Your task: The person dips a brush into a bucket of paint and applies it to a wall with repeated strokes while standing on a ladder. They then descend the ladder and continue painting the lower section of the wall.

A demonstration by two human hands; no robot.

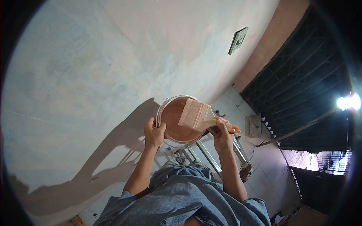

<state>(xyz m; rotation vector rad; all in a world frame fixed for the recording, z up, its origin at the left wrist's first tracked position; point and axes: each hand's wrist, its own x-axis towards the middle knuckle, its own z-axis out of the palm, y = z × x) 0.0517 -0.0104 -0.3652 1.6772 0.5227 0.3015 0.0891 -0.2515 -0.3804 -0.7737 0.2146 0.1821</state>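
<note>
In front of my chest is a white paint bucket (182, 144) with pinkish-brown paint (170, 119) inside. My left hand (154, 132) grips its left rim, thumb on the near side. A wide paintbrush (194, 116), its bristles coated in the same paint, lies across the right part of the bucket's mouth. My right hand (222, 133) is closed around the brush's handle, whose orange end (234, 129) sticks out to the right. Some of the right fingers are hidden behind the handle and bucket.
A patchy pale wall (75, 75) fills the left, with a switch plate (238, 40) on it. Below me stands a metal ladder (208, 158) on a tiled floor (264, 162). At right are a dark folding gate (301, 83), a bright lamp (348, 102) and a pole (298, 127).
</note>
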